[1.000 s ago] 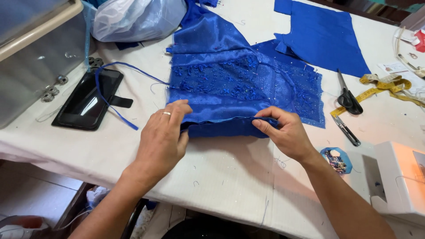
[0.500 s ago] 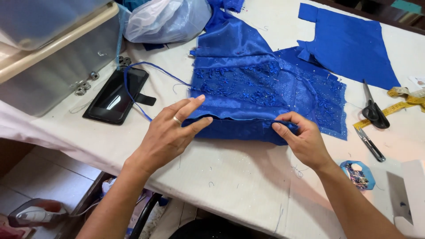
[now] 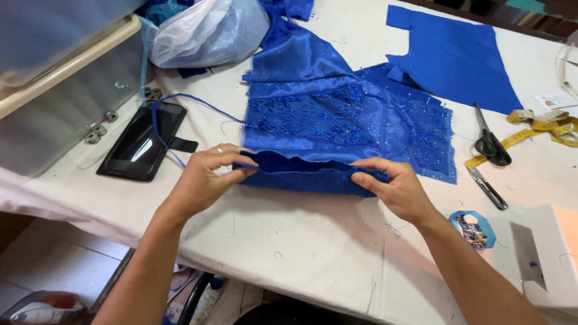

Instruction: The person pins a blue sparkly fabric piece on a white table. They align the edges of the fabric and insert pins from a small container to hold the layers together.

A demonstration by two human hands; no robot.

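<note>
Now pinching the near hem of the blue beaded garment (image 3: 337,129), left hand (image 3: 208,180) and right hand (image 3: 394,189) fingers no longer flat; folding under way.

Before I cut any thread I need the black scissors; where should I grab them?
Take the black scissors by the looped handles, coming in from the near table edge. The handles lie nearest you, beside the yellow tape measure, while the blades point away toward the plain blue fabric piece.
</note>
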